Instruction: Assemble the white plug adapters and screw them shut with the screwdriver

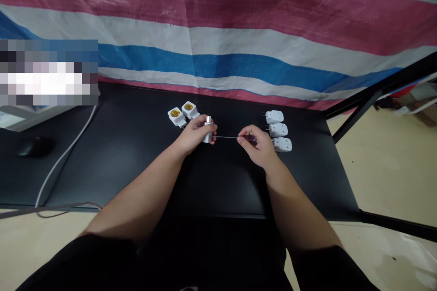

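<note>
Head view: left hand (194, 135) grips plug (207, 136), right hand (256, 146) pinches screwdriver (225, 137).

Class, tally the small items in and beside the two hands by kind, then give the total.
Yellow-centred sockets: 2
Loose white plugs: 3
White plug in left hand: 1
Screwdriver in right hand: 1
Total: 7

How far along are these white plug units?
Two yellow-centred sockets sit apart, perhaps done. In hand: the left hand holds a white plug unit, and the right hand points a thin screwdriver at it. Remaining, perhaps: three pronged white units, state unclear.
</note>
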Demonstrator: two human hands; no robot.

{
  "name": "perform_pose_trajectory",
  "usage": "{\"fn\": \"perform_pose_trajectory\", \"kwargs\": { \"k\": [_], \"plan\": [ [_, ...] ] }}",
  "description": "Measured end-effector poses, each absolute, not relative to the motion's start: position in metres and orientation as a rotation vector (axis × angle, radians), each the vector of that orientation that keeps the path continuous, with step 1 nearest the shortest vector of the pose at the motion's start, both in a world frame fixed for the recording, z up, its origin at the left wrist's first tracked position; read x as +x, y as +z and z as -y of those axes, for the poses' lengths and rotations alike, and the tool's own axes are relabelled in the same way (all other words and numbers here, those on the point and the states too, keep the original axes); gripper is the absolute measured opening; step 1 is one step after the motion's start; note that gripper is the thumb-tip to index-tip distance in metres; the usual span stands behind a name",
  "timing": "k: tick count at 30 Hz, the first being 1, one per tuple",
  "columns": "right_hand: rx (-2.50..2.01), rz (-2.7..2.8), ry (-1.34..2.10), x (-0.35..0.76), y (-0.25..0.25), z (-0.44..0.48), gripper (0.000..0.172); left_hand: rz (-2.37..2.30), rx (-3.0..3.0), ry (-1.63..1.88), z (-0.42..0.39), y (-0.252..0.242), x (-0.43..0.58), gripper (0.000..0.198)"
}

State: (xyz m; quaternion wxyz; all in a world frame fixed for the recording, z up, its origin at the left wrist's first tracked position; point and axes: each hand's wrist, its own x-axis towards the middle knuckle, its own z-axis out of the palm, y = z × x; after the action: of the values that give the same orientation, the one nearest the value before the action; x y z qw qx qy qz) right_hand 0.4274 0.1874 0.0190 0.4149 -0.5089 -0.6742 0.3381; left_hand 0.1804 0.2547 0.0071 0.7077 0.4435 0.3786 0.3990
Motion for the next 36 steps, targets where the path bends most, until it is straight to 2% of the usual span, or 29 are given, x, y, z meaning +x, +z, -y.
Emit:
{"fn": "perform_pose_trajectory", "kwargs": {
  "k": [16, 27, 36],
  "plan": [
    [-1.222, 1.657, 0.796, 0.4295, 0.0141, -0.1881, 0.02, -0.824, 0.939, 0.881, -0.2552, 0.0102, 0.1793, 0.031],
    [-1.216, 1.688, 0.83, 0.4263, 0.0171, -0.1882, 0.018, -0.831, 0.957, 0.879, -0.2552, 0.0084, 0.1796, 0.028],
    [-1.205, 1.659, 0.938, 0.4232, 0.0115, -0.1891, 0.026, -0.825, 0.959, 0.889, -0.2542, 0.0099, 0.1811, 0.029]
  ]
}}
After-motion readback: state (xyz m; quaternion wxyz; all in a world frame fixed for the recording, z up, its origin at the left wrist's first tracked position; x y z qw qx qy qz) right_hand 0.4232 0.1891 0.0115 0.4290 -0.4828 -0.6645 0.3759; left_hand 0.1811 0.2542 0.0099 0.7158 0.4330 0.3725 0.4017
